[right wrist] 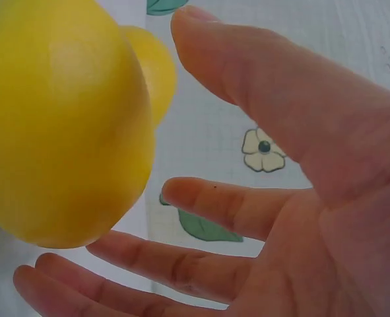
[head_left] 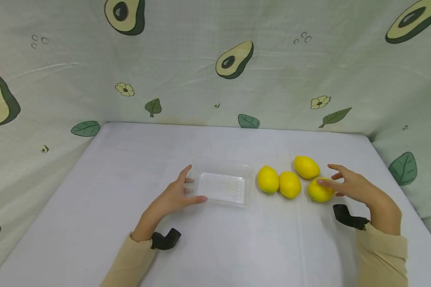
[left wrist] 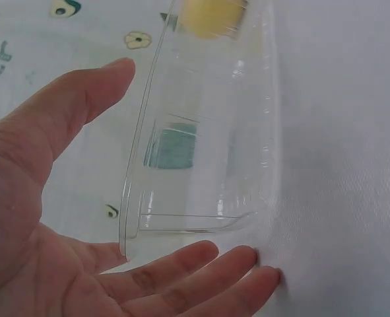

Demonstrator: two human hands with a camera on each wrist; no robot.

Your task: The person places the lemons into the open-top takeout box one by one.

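A clear plastic tray (head_left: 220,188) lies on the table, left of several yellow lemons. My left hand (head_left: 176,196) is at its left end, thumb and fingers spread around that corner. In the left wrist view, the fingertips (left wrist: 247,257) lie right beside the tray's end wall, and the thumb stands off from the rim. At the right, my right hand (head_left: 359,187) reaches over the nearest lemon (head_left: 320,191), fingers spread. The right wrist view has this lemon (right wrist: 63,132) large at the left, with the fingers lying loosely beside it and not curled round it.
Two lemons stand side by side just right of the tray, the nearer-left one (head_left: 267,179) and its neighbour (head_left: 289,185). Another lemon (head_left: 307,167) lies behind. The white table (head_left: 237,247) meets an avocado-print cloth (head_left: 186,87) at the back and sides.
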